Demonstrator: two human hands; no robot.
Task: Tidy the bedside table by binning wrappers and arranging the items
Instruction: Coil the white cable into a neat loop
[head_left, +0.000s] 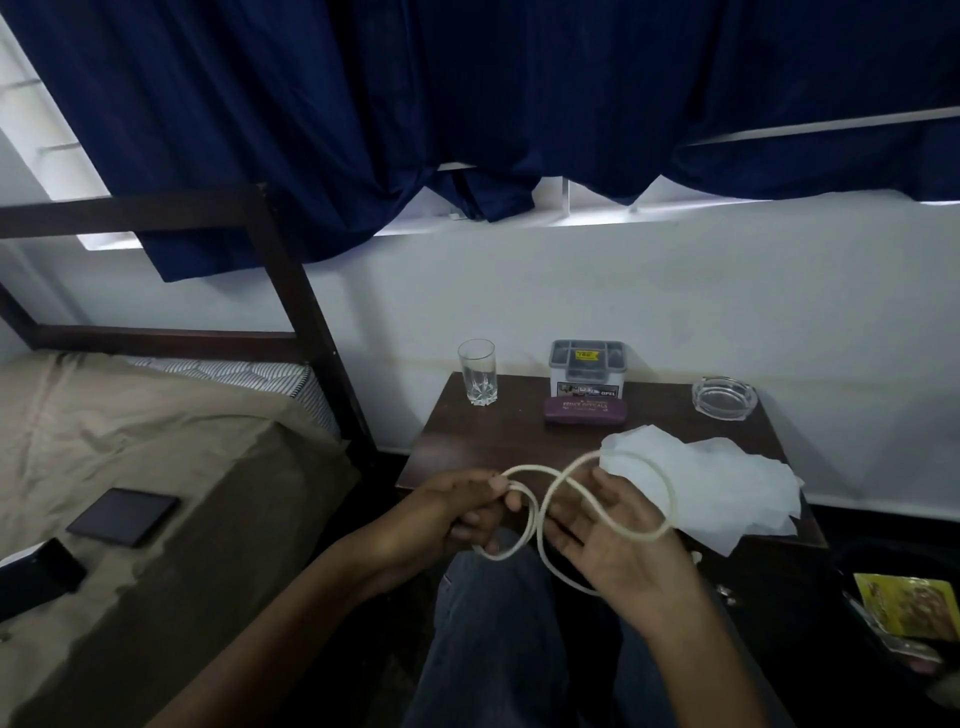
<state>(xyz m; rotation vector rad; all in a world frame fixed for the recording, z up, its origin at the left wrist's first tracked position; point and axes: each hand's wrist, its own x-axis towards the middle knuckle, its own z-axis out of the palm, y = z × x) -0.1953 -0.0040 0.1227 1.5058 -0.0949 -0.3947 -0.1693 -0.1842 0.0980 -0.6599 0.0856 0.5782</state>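
Grips the white cable (535, 519) in the left hand (462, 517), fingers curled round it. Cradles a loop across the right hand (618, 545), palm up, fingers straight and spread.

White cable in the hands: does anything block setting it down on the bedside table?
Partly. A crumpled white tissue covers the table's front right, just beyond the right hand. The front left, ahead of the left hand, shows bare wood, so the cable could go there.
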